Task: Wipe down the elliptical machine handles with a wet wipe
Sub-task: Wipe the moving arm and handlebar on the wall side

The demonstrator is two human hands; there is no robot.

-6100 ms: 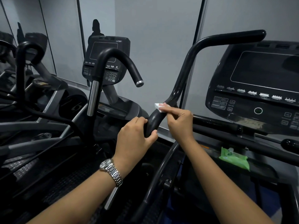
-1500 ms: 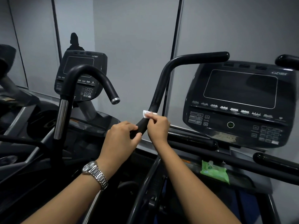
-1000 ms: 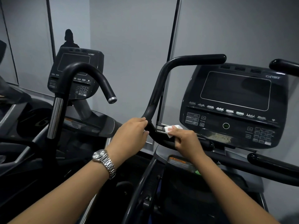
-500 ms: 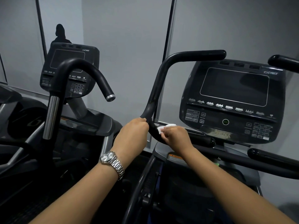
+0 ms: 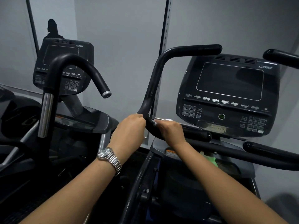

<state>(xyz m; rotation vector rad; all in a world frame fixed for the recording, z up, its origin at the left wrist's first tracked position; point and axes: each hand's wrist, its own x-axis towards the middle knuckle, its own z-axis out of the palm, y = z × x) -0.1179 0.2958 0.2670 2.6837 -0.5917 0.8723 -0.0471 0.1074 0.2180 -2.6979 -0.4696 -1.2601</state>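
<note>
1. The left hand (image 5: 129, 126) grips the black handle (image 5: 154, 81) at its lower bend, fingers wrapped round the bar; a watch (image 5: 108, 156) sits on the wrist.
2. The right hand (image 5: 171, 131) is just beside it on the same bar, fingers curled and pinching the wet wipe (image 5: 167, 120) against the handle.
3. Counted: two hands, one wipe, one green wipe pack (image 5: 210, 159) half hidden by the right forearm, and two screens, the near console (image 5: 226, 88) and the far console (image 5: 63, 62).

Dim, flat gym light, soft motion blur throughout, wide-angle bending at edges, murky dark lower corners
</note>
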